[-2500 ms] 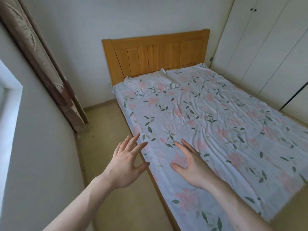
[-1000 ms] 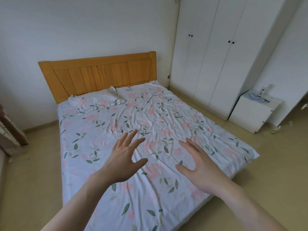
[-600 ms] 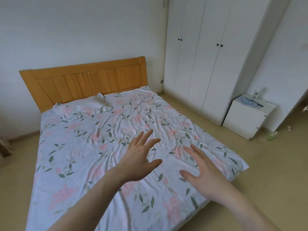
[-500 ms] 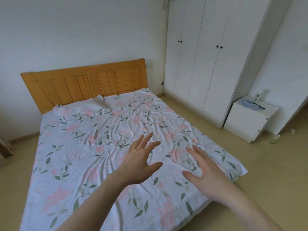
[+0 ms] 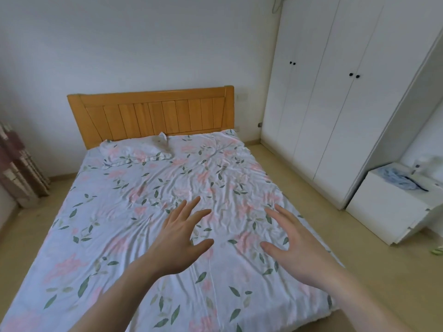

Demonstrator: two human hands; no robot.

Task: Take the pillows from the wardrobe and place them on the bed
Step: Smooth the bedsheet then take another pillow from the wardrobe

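Note:
The bed (image 5: 119, 236) has a white sheet with pink flowers and green leaves and a wooden headboard (image 5: 153, 116). One pillow (image 5: 134, 152) in the same print lies at the head, on the left. A white wardrobe (image 5: 335, 97) stands to the right of the bed, its doors closed with small black knobs. My left hand (image 5: 182, 240) and my right hand (image 5: 297, 245) hover over the foot half of the bed, palms down, fingers spread, holding nothing.
A low white cabinet (image 5: 388, 212) with a blue cloth (image 5: 395, 180) on top stands right of the wardrobe. A brown curtain (image 5: 19, 168) hangs at the left wall. Tan floor (image 5: 311, 188) runs between bed and wardrobe.
The view has swung from the bed's left side round to its foot, bringing the wardrobe and white cabinet into sight. Both hands stay open and empty in front of me.

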